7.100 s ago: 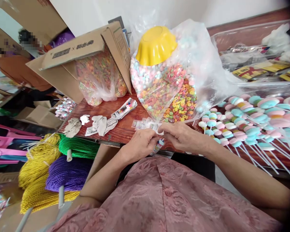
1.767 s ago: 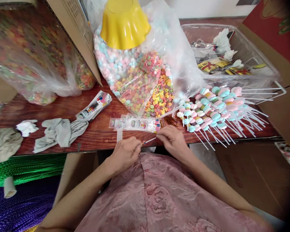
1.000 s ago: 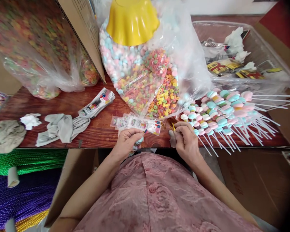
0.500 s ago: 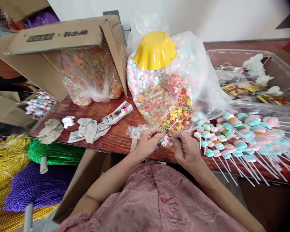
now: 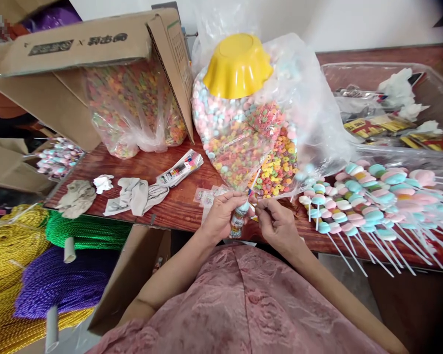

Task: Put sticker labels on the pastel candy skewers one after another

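My left hand (image 5: 221, 215) is closed on a bagged candy stick (image 5: 239, 219), a small printed wrapper over pastel sweets with its white stick pointing up to the right. My right hand (image 5: 276, 223) pinches the wrapper's neck right beside it; what sits in those fingertips is too small to make out. Both hands hover over the front edge of the red-brown wooden table (image 5: 177, 201). A few empty printed wrappers (image 5: 208, 195) lie flat just beyond my left hand. Behind them leans a big clear bag of coloured ring and pastel sweets (image 5: 243, 142).
A yellow bowl (image 5: 238, 66) sits upside down on the big bag. Several pastel candy sticks (image 5: 372, 201) are piled at right, a clear tray (image 5: 391, 108) behind them. A cardboard box (image 5: 96, 64) with bagged sweets stands at left, grey gloves (image 5: 135, 195) before it, cord spools (image 5: 51, 265) lower left.
The head has tipped up and swung left since a second ago. My hands came together; the bagged stick now hangs lower in my left hand, its white stick pointing up.
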{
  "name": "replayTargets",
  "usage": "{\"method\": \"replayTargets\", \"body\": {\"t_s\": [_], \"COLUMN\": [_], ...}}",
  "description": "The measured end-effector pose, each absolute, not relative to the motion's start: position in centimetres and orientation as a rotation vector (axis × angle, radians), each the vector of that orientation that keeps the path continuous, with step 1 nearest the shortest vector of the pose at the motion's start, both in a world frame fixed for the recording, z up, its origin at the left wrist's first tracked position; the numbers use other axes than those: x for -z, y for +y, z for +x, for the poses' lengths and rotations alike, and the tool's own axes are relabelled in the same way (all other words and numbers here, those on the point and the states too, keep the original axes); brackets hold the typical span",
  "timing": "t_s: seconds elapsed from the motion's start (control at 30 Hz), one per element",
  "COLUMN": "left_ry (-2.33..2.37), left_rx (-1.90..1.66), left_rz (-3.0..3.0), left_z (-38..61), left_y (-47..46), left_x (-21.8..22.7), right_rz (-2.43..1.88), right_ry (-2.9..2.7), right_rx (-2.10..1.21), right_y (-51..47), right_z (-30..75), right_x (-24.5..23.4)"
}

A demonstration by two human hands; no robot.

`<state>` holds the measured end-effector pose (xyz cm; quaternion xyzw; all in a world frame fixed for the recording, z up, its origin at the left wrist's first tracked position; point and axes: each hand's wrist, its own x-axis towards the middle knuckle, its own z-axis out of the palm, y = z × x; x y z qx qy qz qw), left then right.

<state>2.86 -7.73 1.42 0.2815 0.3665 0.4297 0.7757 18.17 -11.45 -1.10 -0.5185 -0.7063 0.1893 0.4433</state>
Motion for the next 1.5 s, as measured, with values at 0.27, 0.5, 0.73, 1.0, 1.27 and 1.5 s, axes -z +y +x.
{"method": "replayTargets", "body": {"t_s": [0.27, 0.5, 0.73, 1.0, 1.27, 1.5], "left_ry": [0.752, 0.71, 0.852, 1.024, 0.931, 0.923], "left_rx": [-0.911, -0.865, -0.963, -1.0, -1.062, -1.007], "left_rz": [0.459, 0.353, 0.481, 0.699, 0.633, 0.566], "left_z": [1.5, 0.9, 1.0, 2.3, 2.7, 2.1], "left_y": [-7.1, -6.7, -7.4, -7.7, -8.6, -8.4], "left_x": [-0.9, -0.9, 0.0, 1.4, 1.8, 1.9], "right_rz": [-0.987, -0.882, -1.053, -1.14, -1.223, -1.23], "right_ry": [-1.893, -1.856, -1.773, -1.633, -1.559, -1.625], "right_rx": [-0.609, -0.474, -0.818, -0.587, -0.779, -0.86], "right_y": [-10.8, -9.4, -10.4, -10.4, -9.3, -9.5], "right_z": [18.4, 17.9, 18.2, 18.3, 16.9, 17.4], "right_x": [1.1, 1.5, 1.1, -0.1, 1.8, 1.7]}}
